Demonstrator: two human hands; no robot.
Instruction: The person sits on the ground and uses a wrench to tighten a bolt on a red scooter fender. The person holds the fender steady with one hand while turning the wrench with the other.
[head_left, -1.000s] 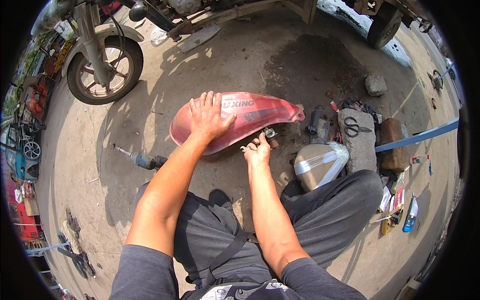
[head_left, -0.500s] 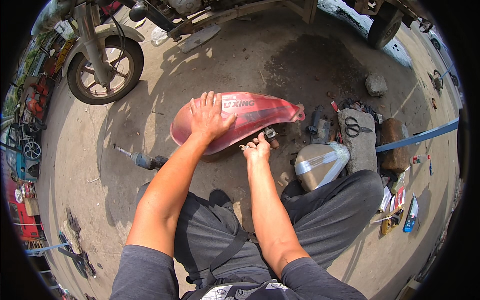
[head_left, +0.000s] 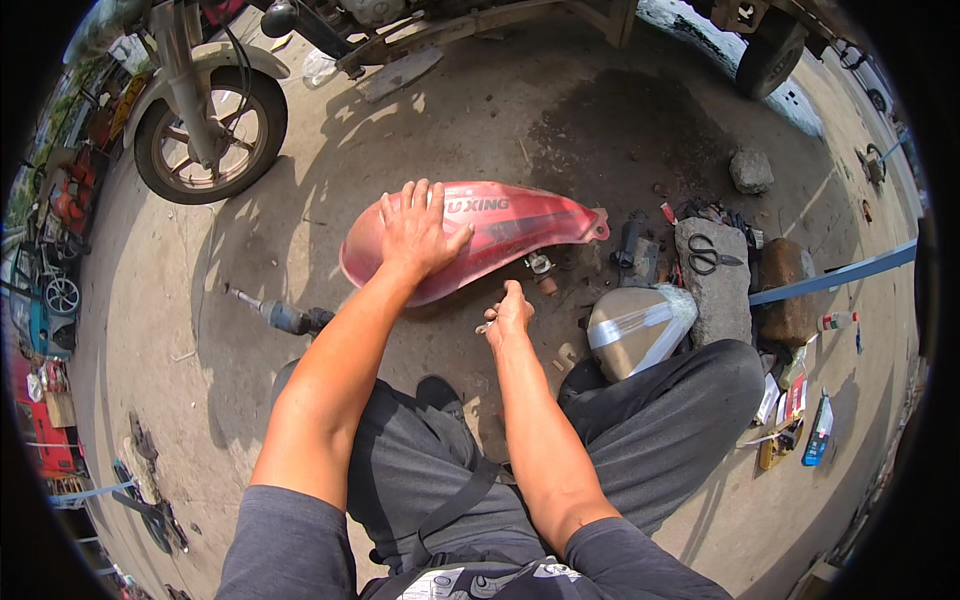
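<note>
A red motorcycle fuel tank (head_left: 525, 225) lies on the ground in front of me. My left hand (head_left: 420, 235) rests flat on its top, fingers spread. A metal valve fitting (head_left: 540, 266) with a rusty-looking lower part sticks out from the tank's near side. Just below and left of that fitting, my right hand (head_left: 508, 318) is closed on a small metal tool (head_left: 486, 328), which looks like a wrench and is mostly hidden by the fingers; the hand is apart from the fitting.
Around me are a motorbike front wheel (head_left: 208, 133), a power tool (head_left: 284, 316), a taped tan object (head_left: 640, 335), a stone slab (head_left: 715, 310) with black scissors (head_left: 712, 255), a rust-brown block (head_left: 785, 270), a blue strap (head_left: 840, 274), a rock (head_left: 750, 170) and scattered packages (head_left: 785, 420).
My right hand has moved down and slightly left, away from the valve fitting, still closed on the small tool. My left hand stays on the tank.
</note>
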